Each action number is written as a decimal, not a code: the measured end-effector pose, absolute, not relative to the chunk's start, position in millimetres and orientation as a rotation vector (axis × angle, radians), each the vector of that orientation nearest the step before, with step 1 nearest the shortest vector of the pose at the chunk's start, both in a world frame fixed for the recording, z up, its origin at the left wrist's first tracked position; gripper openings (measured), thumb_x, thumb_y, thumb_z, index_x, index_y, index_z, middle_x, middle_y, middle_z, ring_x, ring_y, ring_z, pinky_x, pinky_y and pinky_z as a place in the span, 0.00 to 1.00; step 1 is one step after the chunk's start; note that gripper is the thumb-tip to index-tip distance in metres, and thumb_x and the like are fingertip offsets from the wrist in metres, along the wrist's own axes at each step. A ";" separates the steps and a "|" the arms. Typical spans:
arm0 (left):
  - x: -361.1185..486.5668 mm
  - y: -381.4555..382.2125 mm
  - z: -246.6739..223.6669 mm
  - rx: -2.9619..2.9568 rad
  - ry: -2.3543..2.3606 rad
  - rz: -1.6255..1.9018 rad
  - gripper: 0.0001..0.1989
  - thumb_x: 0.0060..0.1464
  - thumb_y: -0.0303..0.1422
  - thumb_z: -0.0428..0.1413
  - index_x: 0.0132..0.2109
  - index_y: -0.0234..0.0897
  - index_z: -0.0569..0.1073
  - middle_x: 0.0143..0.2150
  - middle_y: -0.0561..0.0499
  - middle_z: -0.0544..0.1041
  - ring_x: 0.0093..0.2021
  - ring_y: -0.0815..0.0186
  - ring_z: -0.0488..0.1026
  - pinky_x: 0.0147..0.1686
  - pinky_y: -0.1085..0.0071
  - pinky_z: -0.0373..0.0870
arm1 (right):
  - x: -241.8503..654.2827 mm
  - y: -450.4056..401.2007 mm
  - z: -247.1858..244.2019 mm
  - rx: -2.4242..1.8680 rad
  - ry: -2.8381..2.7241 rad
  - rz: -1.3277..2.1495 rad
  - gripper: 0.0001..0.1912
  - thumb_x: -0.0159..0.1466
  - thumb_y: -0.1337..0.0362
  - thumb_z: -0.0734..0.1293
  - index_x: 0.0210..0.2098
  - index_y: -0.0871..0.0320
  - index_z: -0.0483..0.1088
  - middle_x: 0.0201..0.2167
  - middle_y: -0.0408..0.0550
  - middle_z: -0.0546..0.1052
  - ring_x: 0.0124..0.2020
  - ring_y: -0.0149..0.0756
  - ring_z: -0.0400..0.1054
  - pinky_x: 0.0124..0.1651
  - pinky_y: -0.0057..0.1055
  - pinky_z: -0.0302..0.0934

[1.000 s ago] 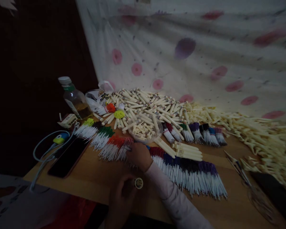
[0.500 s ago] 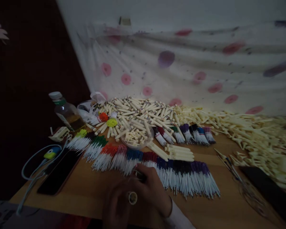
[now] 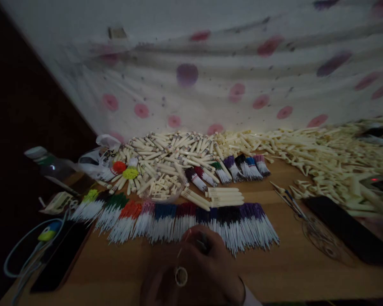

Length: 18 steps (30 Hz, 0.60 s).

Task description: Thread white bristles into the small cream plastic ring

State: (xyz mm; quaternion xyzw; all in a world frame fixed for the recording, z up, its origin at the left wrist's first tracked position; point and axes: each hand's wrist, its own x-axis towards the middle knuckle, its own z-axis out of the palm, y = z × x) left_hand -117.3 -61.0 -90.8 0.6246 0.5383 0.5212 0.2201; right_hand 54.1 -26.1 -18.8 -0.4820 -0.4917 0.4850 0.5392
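My right hand (image 3: 212,259) is closed at the lower middle, in front of the fanned row of white refills with coloured tips (image 3: 166,223). Its fingers wrap round a small dark item, and a thin pale stick (image 3: 179,253) points down from them. Just below, my left hand (image 3: 156,276) is dim and blurred, its fingers curled round a pale hollow tube (image 3: 181,276) whose round open end faces up. Beyond the refills lie a few cream pen barrels (image 3: 225,197) and a clear bowl of small cream parts (image 3: 164,187).
Cream pens (image 3: 172,146) are heaped along the wall, with more cream parts (image 3: 325,153) at right. A phone (image 3: 62,255), cable and bottle (image 3: 55,168) stand left. Scissors (image 3: 293,204) and a dark flat object (image 3: 347,229) lie right.
The view has shifted, so the table things appear further left. My right hand has come a little to the right and lower in the picture, with the thin stick now showing above the tube.
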 end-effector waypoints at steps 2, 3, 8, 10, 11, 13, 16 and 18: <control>-109.4 -58.1 -79.9 1.708 1.411 1.359 0.07 0.54 0.40 0.66 0.39 0.44 0.83 0.36 0.47 0.86 0.34 0.57 0.83 0.34 0.66 0.82 | 63.7 -29.7 -16.8 -1.101 -1.107 1.018 0.05 0.60 0.62 0.74 0.34 0.56 0.76 0.30 0.46 0.83 0.31 0.36 0.78 0.33 0.28 0.71; -103.9 -55.2 -72.9 1.650 1.351 1.312 0.06 0.55 0.38 0.66 0.39 0.43 0.82 0.36 0.48 0.86 0.34 0.58 0.83 0.35 0.68 0.82 | 68.7 -32.6 -15.7 -1.088 -1.089 0.927 0.05 0.60 0.62 0.74 0.35 0.56 0.77 0.30 0.45 0.83 0.31 0.35 0.79 0.33 0.27 0.71; -78.7 -37.8 -47.2 1.446 1.167 1.441 0.03 0.55 0.33 0.66 0.37 0.41 0.80 0.37 0.50 0.84 0.38 0.64 0.83 0.40 0.72 0.80 | 87.5 -60.0 -1.3 -1.187 -0.965 0.393 0.06 0.62 0.69 0.75 0.35 0.52 0.78 0.30 0.41 0.85 0.29 0.32 0.78 0.31 0.25 0.71; -75.0 -35.2 -46.1 1.432 1.137 1.455 0.03 0.54 0.30 0.66 0.37 0.42 0.80 0.34 0.52 0.83 0.36 0.66 0.82 0.39 0.74 0.79 | 89.1 -73.1 7.7 -1.212 -1.003 0.300 0.07 0.62 0.69 0.75 0.34 0.49 0.78 0.28 0.39 0.85 0.25 0.32 0.77 0.28 0.25 0.71; -74.4 -35.1 -47.1 1.427 1.122 1.460 0.04 0.54 0.30 0.66 0.37 0.42 0.80 0.34 0.53 0.83 0.36 0.67 0.82 0.39 0.75 0.79 | 89.0 -78.3 11.8 -1.216 -1.049 0.279 0.07 0.62 0.69 0.75 0.35 0.48 0.78 0.28 0.38 0.85 0.24 0.32 0.77 0.26 0.26 0.70; -74.1 -36.3 -49.8 1.420 1.104 1.458 0.06 0.52 0.29 0.67 0.37 0.43 0.80 0.35 0.53 0.83 0.37 0.67 0.82 0.39 0.76 0.79 | 88.4 -84.7 17.4 -1.202 -1.153 0.306 0.11 0.63 0.70 0.72 0.39 0.45 0.79 0.30 0.37 0.85 0.25 0.33 0.78 0.27 0.27 0.71; -73.2 -38.9 -51.7 1.396 1.098 1.461 0.08 0.50 0.26 0.68 0.37 0.43 0.80 0.37 0.53 0.82 0.37 0.67 0.81 0.38 0.77 0.78 | 89.1 -84.0 18.1 -1.155 -1.244 0.366 0.17 0.64 0.73 0.69 0.45 0.43 0.77 0.34 0.37 0.86 0.27 0.34 0.79 0.29 0.28 0.74; -71.8 -40.1 -50.8 1.384 1.086 1.465 0.09 0.49 0.25 0.67 0.36 0.43 0.80 0.36 0.54 0.82 0.37 0.67 0.81 0.37 0.77 0.78 | 90.3 -80.5 15.1 -1.134 -1.320 0.334 0.17 0.64 0.72 0.68 0.46 0.44 0.76 0.33 0.39 0.86 0.26 0.35 0.79 0.28 0.29 0.74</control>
